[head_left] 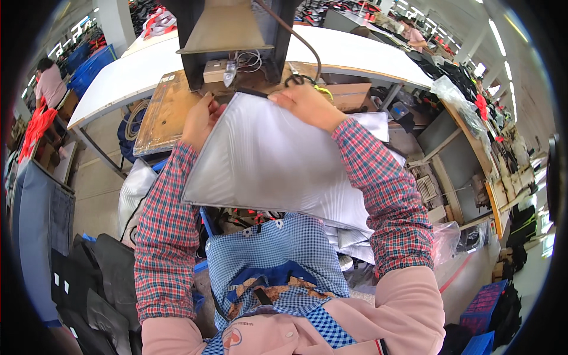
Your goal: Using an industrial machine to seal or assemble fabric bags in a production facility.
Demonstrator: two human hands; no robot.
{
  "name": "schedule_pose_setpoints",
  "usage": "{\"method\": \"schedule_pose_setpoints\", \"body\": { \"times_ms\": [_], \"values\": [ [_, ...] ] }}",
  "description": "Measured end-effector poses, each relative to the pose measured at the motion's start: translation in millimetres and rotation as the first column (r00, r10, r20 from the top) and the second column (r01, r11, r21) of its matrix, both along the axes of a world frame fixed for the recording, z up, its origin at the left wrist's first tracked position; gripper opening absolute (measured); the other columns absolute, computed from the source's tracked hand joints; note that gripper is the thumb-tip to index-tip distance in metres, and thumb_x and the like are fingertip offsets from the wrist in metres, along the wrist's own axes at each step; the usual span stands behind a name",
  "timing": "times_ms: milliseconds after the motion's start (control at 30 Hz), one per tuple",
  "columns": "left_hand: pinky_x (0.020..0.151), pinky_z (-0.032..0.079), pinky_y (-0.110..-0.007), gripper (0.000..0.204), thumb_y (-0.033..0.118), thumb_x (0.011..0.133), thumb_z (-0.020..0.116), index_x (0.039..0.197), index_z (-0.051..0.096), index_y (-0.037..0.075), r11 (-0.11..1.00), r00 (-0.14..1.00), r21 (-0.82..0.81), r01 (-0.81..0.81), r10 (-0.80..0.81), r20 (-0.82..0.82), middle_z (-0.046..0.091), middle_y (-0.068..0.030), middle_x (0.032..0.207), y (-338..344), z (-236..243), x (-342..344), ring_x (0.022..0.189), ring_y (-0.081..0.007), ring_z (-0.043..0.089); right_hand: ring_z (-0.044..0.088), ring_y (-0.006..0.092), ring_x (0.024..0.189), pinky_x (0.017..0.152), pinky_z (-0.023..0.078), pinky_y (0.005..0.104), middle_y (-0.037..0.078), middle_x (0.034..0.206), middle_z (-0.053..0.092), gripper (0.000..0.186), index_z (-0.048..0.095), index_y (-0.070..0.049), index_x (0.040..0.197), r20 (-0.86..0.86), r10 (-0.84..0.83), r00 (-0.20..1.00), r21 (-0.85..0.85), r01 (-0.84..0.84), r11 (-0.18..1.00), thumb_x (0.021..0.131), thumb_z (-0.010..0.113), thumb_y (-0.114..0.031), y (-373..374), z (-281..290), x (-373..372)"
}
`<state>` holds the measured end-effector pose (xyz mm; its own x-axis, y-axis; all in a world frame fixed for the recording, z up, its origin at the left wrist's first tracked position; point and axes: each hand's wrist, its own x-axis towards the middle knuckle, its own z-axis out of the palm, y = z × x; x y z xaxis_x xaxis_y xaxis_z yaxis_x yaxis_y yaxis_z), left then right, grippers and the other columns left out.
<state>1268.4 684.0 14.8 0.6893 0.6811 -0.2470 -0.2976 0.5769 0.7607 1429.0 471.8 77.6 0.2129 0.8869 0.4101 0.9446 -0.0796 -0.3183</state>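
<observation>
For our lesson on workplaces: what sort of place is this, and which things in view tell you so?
Probably a sewing or bag-making factory floor: both hands hold a silvery fabric panel at a worn wooden workbench, dark cut pieces lie stacked, and another worker stands nearby.

Silver-grey fabric panel [266,160]; red plaid sleeves [165,236]; blue gingham apron [272,248]; white table [355,53].

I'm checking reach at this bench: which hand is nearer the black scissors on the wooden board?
Right. The right hand lies just below the black scissors; the left hand, gripping the silver sheet, sits farther left.
</observation>
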Motion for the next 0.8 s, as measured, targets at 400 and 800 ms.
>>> {"method": "schedule_pose_setpoints", "body": {
  "times_ms": [400, 800],
  "values": [
    [0.08, 0.051, -0.041, 0.017, 0.027, 0.091, 0.064, 0.084, 0.058, 0.013, 0.951, 0.966, -0.302, 0.064, -0.135, -0.221, 0.057, 0.0023, 0.074, -37.1, -140.9, -203.6, 0.074, -0.0173, 0.057, 0.065, 0.0368, 0.086, 0.075, 0.051, 0.0429, 0.021, 0.088, 0.065, 0.043, 0.063, 0.0, 0.088, 0.523, -0.531, 0.667, 0.072, 0.587, 0.806, 0.1, 0.039, -0.034, -304.6, 51.6, 119.2],
    [0.074, 0.05, -0.035, 0.012, 0.024, 0.09, 0.064, 0.087, 0.06, 0.013, 0.874, 0.936, -0.455, -0.171, 0.0, -0.352, 0.057, 0.0035, 0.072, -68.1, -217.0, -281.4, 0.072, -0.0143, 0.056, 0.064, 0.0358, 0.095, 0.082, 0.05, 0.0417, 0.017, 0.1, 0.068, 0.041, 0.063, -0.011, 0.116, 0.479, -0.876, 0.055, 0.615, 0.69, 0.38, 0.099, 0.041, -0.042, -386.7, 217.3, 105.5]
  ]
}}
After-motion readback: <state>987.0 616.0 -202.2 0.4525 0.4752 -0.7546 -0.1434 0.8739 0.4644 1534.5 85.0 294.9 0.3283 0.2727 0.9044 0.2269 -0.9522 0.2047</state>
